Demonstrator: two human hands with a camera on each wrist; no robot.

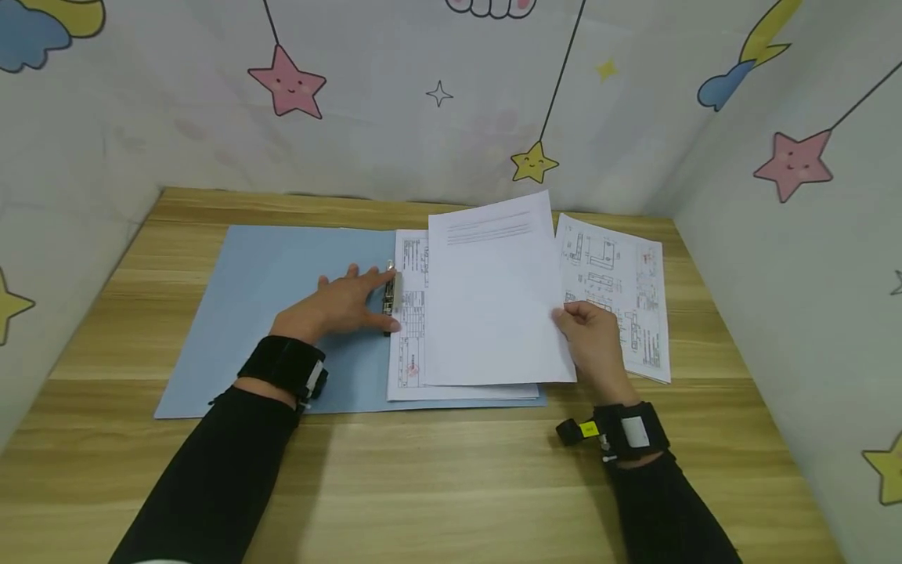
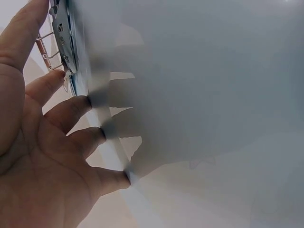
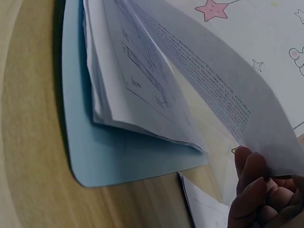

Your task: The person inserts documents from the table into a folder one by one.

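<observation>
Left hand point(image 1: 345, 301) lies flat, fingers spread, at the clip point(image 1: 391, 298) of the open folder point(image 1: 282, 313); right hand point(image 1: 595, 345) pinches the lifted sheet point(image 1: 493, 305) by one edge, so it may sag or crease.

a: where is everything relative to the open folder point(image 1: 268, 313)?

b: the folder lies flat on the bench point(image 1: 451, 486). the metal clip point(image 1: 391, 301) runs down its middle. a stack of sheets point(image 1: 409, 345) lies on its right half, just right of the clip.

a: and the hands?

b: the left hand point(image 1: 338, 305) rests on the folder's left half, fingertips at the clip. the right hand point(image 1: 595, 345) is at the folder's right edge, holding a single sheet point(image 1: 493, 305) above the stack. a drawing sheet point(image 1: 620, 290) lies right of the folder, on the bench.
</observation>
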